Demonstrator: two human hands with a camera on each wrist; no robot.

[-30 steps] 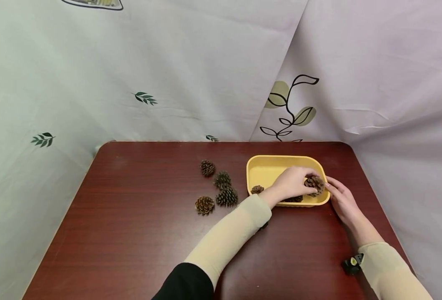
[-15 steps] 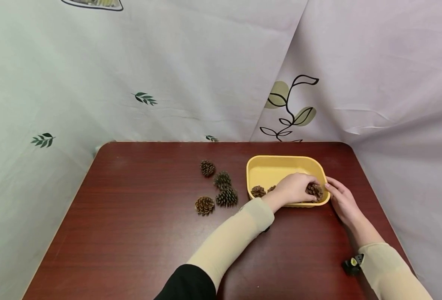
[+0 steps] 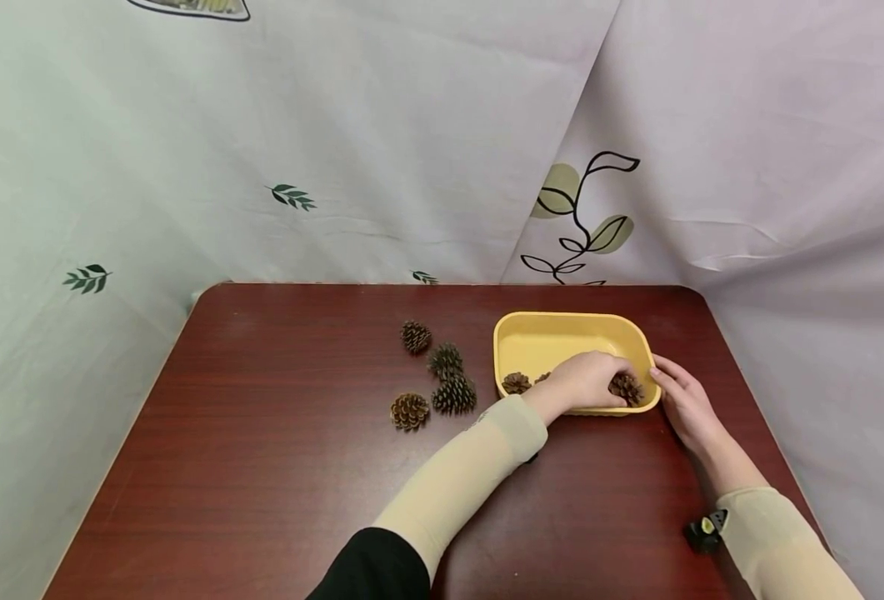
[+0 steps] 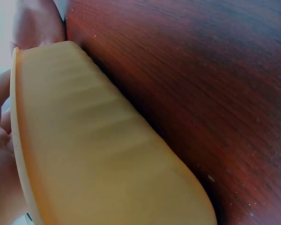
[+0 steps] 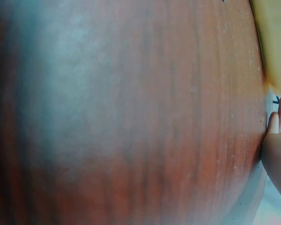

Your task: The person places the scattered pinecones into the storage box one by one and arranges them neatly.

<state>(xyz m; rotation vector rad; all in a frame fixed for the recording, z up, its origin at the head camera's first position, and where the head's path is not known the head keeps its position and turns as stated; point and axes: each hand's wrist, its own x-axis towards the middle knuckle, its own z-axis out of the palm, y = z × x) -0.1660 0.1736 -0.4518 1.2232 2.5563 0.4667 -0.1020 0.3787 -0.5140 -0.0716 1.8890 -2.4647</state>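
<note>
Dark red table (image 3: 277, 467) w/ leaf-print cloth behind. Yellow tray (image 3: 561, 332) at 2 o'clock holds three cones: two at its left near corner (image 3: 516, 382), one (image 3: 626, 387) at right near corner, gripped by curled left hand (image 3: 586, 379). Right hand (image 3: 683, 404), fingers straight, touches tray's right wall. Four loose cones (image 3: 442, 375) lie at 12 o'clock.

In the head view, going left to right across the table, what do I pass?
Pine cone nearest the table's front → far pine cone → pair of dark pine cones → small pine cone in the yellow tray → left hand on a pine cone → right hand at the yellow tray.
</note>
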